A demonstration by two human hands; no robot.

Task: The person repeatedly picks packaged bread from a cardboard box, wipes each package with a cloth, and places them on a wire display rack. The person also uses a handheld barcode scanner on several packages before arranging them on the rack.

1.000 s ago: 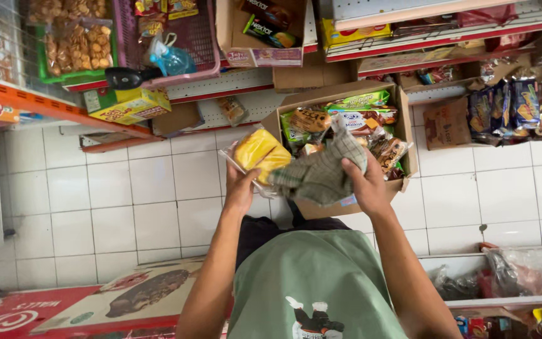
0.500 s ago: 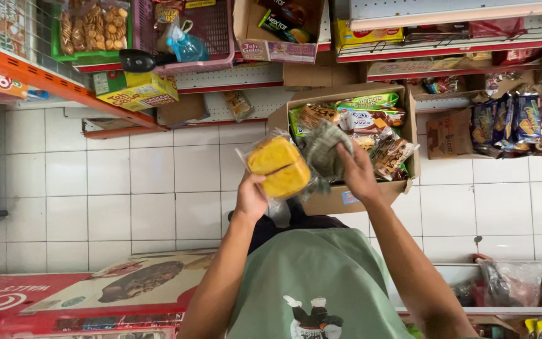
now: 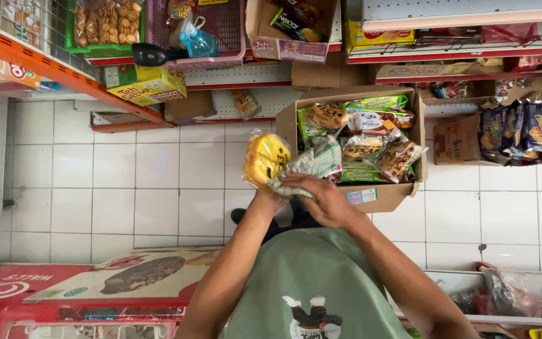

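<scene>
The left hand [image 3: 265, 199] grips a clear plastic packet of yellow snacks [image 3: 265, 160] from below, held up over the white tiled floor [image 3: 127, 182]. The right hand [image 3: 318, 198] presses a checked grey-green cloth [image 3: 312, 163] against that packet — fingers curled over the cloth, though probably only loosely. Just beside them sits an open cardboard box [image 3: 390, 194] full of wrapped snack packs.
</scene>
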